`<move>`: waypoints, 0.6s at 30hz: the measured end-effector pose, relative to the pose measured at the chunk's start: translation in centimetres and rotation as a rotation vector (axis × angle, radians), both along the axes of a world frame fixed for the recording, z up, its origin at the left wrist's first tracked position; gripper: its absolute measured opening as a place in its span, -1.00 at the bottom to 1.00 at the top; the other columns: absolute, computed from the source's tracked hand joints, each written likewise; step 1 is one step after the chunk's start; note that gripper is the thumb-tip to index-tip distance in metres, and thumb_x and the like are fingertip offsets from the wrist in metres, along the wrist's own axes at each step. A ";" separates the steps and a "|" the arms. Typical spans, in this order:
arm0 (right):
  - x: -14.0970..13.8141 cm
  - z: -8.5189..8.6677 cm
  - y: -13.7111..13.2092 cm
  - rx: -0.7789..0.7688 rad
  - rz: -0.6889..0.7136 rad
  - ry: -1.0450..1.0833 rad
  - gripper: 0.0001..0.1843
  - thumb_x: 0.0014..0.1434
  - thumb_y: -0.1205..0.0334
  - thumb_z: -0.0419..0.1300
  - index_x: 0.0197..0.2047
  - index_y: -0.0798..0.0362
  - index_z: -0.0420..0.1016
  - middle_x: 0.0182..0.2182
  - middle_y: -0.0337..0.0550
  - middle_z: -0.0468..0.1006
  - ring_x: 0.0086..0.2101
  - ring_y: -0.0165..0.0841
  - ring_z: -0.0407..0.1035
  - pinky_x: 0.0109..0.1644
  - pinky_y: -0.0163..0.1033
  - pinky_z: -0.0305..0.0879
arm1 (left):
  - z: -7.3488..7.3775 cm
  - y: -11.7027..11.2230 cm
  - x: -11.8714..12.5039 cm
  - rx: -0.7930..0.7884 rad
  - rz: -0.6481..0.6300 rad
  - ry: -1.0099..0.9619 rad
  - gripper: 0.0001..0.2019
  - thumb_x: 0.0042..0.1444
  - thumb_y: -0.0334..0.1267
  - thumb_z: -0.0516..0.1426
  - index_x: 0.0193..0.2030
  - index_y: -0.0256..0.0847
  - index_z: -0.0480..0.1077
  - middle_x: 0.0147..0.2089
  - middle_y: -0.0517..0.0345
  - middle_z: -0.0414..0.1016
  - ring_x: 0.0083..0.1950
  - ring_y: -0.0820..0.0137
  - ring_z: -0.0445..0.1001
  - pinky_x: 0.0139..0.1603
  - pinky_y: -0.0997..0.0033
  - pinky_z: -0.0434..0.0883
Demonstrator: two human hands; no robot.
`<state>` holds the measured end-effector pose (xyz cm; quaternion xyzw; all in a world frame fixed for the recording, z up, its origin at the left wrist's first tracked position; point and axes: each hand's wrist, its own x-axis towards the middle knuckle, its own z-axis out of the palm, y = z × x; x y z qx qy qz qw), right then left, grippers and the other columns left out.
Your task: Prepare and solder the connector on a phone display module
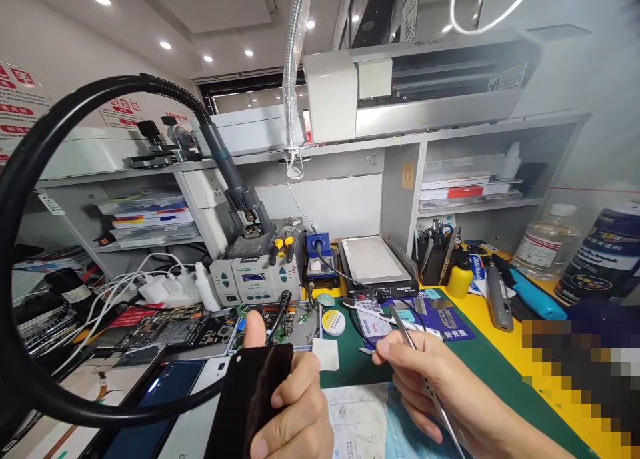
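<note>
- Left hand [300, 405]: wrapped round a black phone [240, 405], low in front of the person. Long axis runs away from them, top end leaning a bit right, bottom cut off by the frame.
- Right hand [420, 365]: pinching a slim metal tool [434, 400], tip up and left. Could be tweezers, hard to tell.
- Green mat [490, 362] beneath, white round tub [333, 322] beyond.

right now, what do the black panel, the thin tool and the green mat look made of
Panel: probably glass, glossy black, with faint reflections. Tool: likely steel, smooth and silvery with bright highlights. Mat: perhaps rubber or vinyl, even, dull green; its look leaves that open.
</note>
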<state>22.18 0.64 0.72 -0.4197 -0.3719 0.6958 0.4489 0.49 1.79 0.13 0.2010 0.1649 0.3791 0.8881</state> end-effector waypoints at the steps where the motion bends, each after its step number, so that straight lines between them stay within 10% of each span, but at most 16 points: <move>1: 0.0 0.0 0.0 0.000 0.001 -0.001 -0.67 0.14 -0.04 0.32 -0.36 0.07 0.43 -0.77 -0.53 -0.06 -0.75 -0.59 -0.25 -0.78 -0.47 -0.02 | -0.1 0.0 -0.1 -0.005 -0.017 -0.036 -0.25 -0.15 0.63 -0.13 -0.70 -0.10 -0.13 -0.97 0.49 -0.34 -0.94 0.69 -0.50 -0.88 0.59 -0.40; 13: -0.2 0.3 -0.1 -0.016 0.002 -0.008 -0.60 0.05 -0.10 0.37 -0.37 0.07 0.43 -0.77 -0.54 -0.06 -0.75 -0.60 -0.27 -0.78 -0.47 -0.04 | 0.8 0.1 0.3 -0.007 -0.015 0.006 -0.26 -0.09 0.58 -0.08 -0.72 -0.10 -0.12 -0.96 0.46 -0.29 -0.95 0.67 -0.45 -0.91 0.58 -0.35; 18: -0.1 0.5 0.1 0.015 -0.022 -0.013 -0.66 0.10 -0.03 0.34 -0.38 0.08 0.42 -0.77 -0.54 -0.04 -0.75 -0.59 -0.25 -0.78 -0.46 -0.03 | 2.8 -0.1 2.5 -0.030 0.087 0.204 -0.32 0.11 0.38 0.05 -0.71 -0.15 0.07 -0.82 0.35 0.12 -0.87 0.55 0.15 -0.86 0.59 0.15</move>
